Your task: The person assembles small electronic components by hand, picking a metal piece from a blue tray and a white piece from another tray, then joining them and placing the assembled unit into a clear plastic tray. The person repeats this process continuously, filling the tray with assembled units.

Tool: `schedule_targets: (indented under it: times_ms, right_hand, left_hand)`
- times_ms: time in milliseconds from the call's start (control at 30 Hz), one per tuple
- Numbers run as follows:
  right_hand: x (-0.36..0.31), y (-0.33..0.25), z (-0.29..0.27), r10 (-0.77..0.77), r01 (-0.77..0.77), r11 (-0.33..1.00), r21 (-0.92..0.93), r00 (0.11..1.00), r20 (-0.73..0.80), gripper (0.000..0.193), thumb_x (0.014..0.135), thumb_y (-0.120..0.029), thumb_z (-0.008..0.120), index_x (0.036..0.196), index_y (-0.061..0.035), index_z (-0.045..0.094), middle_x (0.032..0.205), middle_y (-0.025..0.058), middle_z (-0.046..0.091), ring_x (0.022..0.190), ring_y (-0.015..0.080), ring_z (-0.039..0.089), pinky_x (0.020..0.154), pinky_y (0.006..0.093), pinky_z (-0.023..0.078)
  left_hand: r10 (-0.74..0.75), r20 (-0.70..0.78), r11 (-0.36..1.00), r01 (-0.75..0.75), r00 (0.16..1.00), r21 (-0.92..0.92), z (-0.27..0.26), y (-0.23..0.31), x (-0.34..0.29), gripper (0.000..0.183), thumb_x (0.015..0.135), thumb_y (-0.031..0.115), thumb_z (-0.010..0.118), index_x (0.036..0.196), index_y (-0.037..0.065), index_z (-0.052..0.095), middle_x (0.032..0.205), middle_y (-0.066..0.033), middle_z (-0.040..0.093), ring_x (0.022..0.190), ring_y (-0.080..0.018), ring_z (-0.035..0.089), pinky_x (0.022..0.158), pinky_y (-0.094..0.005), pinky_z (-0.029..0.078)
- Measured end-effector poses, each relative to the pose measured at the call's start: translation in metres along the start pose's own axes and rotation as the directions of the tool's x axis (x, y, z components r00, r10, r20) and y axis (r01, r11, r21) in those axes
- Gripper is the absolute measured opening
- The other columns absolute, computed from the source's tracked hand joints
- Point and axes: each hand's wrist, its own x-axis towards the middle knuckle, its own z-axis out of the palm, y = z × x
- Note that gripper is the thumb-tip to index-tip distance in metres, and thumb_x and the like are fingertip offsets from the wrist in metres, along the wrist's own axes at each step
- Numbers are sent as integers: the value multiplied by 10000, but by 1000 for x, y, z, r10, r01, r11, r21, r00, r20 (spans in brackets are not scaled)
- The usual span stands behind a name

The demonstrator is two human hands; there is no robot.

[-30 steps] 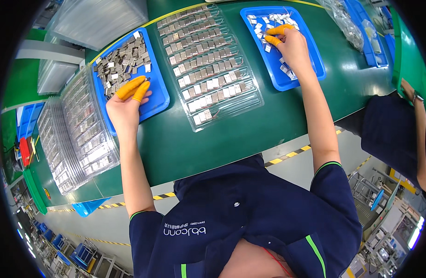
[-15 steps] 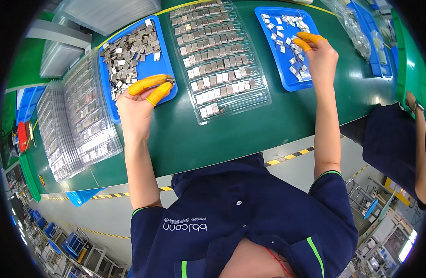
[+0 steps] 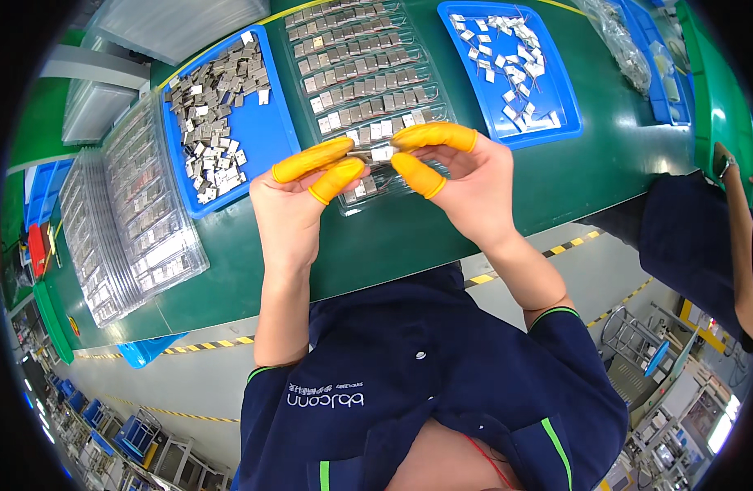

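My left hand point(image 3: 293, 200) and my right hand point(image 3: 474, 180) meet over the near end of a clear plastic tray point(image 3: 353, 209). Yellow finger cots cover the thumb and forefinger of each. The right fingertips pinch a small white connector piece point(image 3: 382, 154). Against its left side, my left fingers grip a small grey metal piece point(image 3: 358, 154), mostly hidden by the fingertips. Rows of grey and white pieces with thin wires fill the clear tray. A blue tray point(image 3: 271, 123) of loose metal pieces lies to the left; another blue tray point(image 3: 560, 94) on the right holds white wired pieces.
Stacked clear trays point(image 3: 198, 260) with parts stand at the left on the green table point(image 3: 393, 252). Clear plastic bags point(image 3: 626, 53) and a green bin point(image 3: 724, 90) are at the far right. A co-worker's arm point(image 3: 740, 237) reaches to that bin.
My right hand has left the right blue tray and come to the middle, bringing a white piece. My left hand has moved right from the left tray to meet it.
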Motion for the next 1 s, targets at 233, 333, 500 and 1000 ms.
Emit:
schedule_targets:
  times_ms: [233,333,500,1000]
  right_hand:
    - [-1,1,-2,173,-177,984,25,979,112,271,745,22,688,1010,33,633,965,82,658,853,125,627,794,246,503]
    - [3,-2,-8,293,-315,946,79,932,213,268,751,18,688,1014,34,634,978,89,657,858,136,632,802,247,503]
    - [0,3,-13,437,-530,822,207,821,367,212,755,25,681,964,43,650,955,91,656,843,147,633,785,243,503]
    - [-15,17,-9,-264,299,765,-570,954,145,177,654,-23,723,827,-4,689,849,69,626,835,215,583,761,319,468]
  left_hand:
    - [-8,-18,999,7,1000,-37,0,-7,-7,244,759,-51,661,995,-99,619,903,-171,653,798,-241,663,713,-292,558]
    - [-43,49,999,44,998,-4,-1,-4,-11,239,767,-26,665,995,-89,625,868,-168,660,773,-231,667,705,-286,557]
    - [-153,201,964,191,967,-186,-11,-15,-16,226,781,-6,657,994,-80,630,844,-162,665,737,-213,670,695,-272,554]
    - [117,-110,989,-106,987,99,-4,-22,-13,285,859,7,577,1135,-63,562,1064,-142,617,975,-217,609,846,-315,501]
